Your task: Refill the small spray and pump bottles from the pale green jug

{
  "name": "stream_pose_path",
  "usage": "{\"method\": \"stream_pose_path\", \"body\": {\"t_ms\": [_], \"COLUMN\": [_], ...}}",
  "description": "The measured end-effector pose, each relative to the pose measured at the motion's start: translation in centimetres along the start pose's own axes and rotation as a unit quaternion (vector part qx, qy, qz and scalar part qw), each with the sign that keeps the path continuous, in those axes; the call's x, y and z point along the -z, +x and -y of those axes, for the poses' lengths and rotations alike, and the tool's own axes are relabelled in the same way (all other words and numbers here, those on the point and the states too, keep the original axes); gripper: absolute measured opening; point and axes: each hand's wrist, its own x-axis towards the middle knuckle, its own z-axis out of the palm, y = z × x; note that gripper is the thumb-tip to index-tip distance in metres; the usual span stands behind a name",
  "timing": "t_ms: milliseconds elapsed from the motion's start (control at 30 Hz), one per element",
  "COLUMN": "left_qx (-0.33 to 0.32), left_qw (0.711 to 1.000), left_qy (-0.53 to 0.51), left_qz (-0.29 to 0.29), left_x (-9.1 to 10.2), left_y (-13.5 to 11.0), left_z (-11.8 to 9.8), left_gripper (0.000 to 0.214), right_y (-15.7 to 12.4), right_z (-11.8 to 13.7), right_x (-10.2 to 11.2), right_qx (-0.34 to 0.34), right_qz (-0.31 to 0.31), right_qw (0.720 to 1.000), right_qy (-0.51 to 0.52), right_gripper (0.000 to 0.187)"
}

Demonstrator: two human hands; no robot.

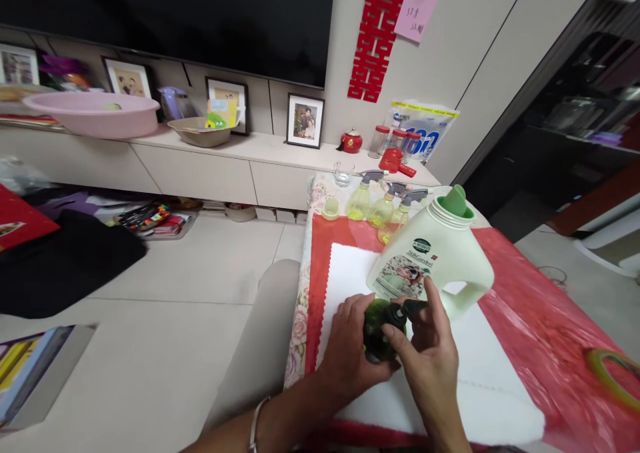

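My left hand (353, 343) is wrapped around a dark green bottle (377, 336) held over a white cloth (480, 379). A black pump top (397, 315) sits at the mouth of that bottle. My right hand (430, 353) is closed on the pump top, thumb at its collar and forefinger raised. Right behind my hands stands a large pale green jug (420, 253) with a handle and a green spout in its open neck. Beyond it are several small spray bottles (359, 203) with grey trigger heads and yellowish liquid at the bottom. A pale cap (331, 209) lies to their left.
A red cover (540, 306) lies under the cloth, with a roll of tape (613, 373) at the right. Behind the table, a long cabinet (200, 166) carries a pink basin (95, 116), a tan bowl (200, 133), framed photos and red-lidded jars (379, 141). A small glass cup (343, 174) stands at the far edge.
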Motion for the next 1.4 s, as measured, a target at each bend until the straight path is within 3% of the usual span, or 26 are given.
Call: {"method": "stream_pose_path", "body": {"t_ms": [167, 333, 500, 633, 733, 800, 867, 1000, 1200, 1400], "left_qx": [0.019, 0.030, 0.025, 0.011, 0.008, 0.006, 0.002, -0.001, 0.000, -0.004], "left_qw": [1.000, 0.999, 0.999, 1.000, 0.999, 0.999, 1.000, 1.000, 1.000, 0.999], "left_qy": [0.000, -0.007, -0.013, -0.006, -0.006, -0.004, -0.001, -0.002, 0.015, 0.031], "left_qz": [0.014, 0.030, 0.027, 0.028, 0.032, 0.032, 0.030, 0.023, -0.003, -0.033], "left_x": [0.3, 0.5, 0.4, 0.5, 0.7, 0.8, 0.8, 0.7, 0.6, 1.0], "left_y": [0.1, 0.1, 0.0, 0.0, 0.1, 0.1, 0.1, 0.1, 0.1, 0.0], "left_z": [-0.1, 0.0, 0.2, 0.4, 0.4, 0.4, 0.4, 0.3, 0.0, -0.3], "left_gripper": [0.094, 0.098, 0.098, 0.097, 0.097, 0.097, 0.097, 0.095, 0.095, 0.093], "right_y": [0.1, 0.8, 1.8, 2.5, 2.8, 2.7, 2.6, 2.0, 0.8, 0.6], "right_z": [1.7, 3.3, 5.9, 8.3, 8.6, 7.9, 6.6, 3.1, -2.3, -4.2], "right_x": [0.1, 0.6, 1.6, 3.5, 6.0, 7.9, 9.2, 9.7, 8.4, 7.3], "right_qx": [0.022, 0.063, 0.088, 0.142, 0.174, 0.172, 0.189, 0.223, 0.182, 0.198], "right_qz": [0.000, -0.032, -0.065, -0.137, -0.170, -0.130, -0.045, 0.092, 0.121, 0.135], "right_qw": [0.999, 0.996, 0.989, 0.973, 0.967, 0.976, 0.969, 0.903, 0.880, 0.871], "right_qy": [0.035, 0.059, 0.097, 0.119, 0.071, -0.015, -0.151, -0.355, -0.421, -0.430], "right_gripper": [0.091, 0.086, 0.069, 0.054, 0.045, 0.046, 0.040, 0.030, 0.028, 0.024]}}
